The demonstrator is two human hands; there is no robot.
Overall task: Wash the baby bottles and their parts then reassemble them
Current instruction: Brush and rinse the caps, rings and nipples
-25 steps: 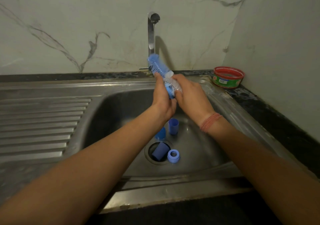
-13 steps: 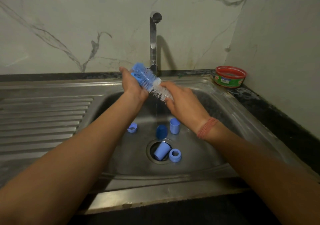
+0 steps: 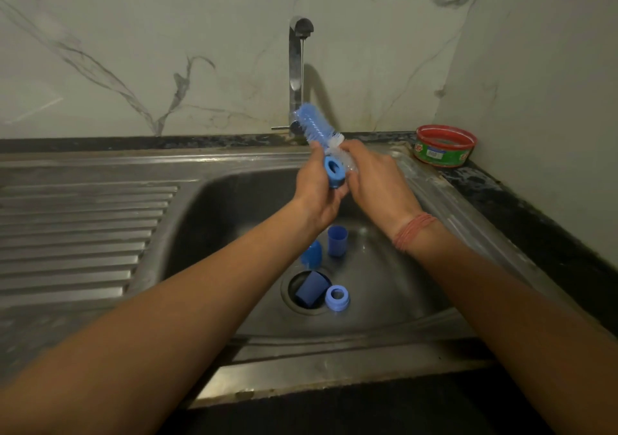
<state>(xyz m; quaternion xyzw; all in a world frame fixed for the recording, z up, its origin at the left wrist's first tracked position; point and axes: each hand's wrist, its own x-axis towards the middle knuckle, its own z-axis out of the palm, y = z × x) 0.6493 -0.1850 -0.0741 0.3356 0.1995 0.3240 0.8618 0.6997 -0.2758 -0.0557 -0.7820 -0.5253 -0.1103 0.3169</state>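
Half a second ago the hands were apart, the brush stretched between them over the left side of the basin; now they have come together again in front of the tap [image 3: 300,67], whose thin stream runs just behind them. The left hand [image 3: 317,187] has its fingers curled round a blue screw ring [image 3: 333,171], open side toward the camera, and the right hand [image 3: 374,180] pinches the bottle brush [image 3: 317,126], its blue bristles poking up past the ring and white bristles at the ring itself. By my reading the ring is being scrubbed, so washing is mid-way. Four blue parts wait in the sink [image 3: 214,220]: two caps [image 3: 337,240] standing near the drain [image 3: 294,304], a piece lying in the drain, a second ring [image 3: 337,297] beside it. A red-rimmed tub [image 3: 444,147] sits on the surface at right.
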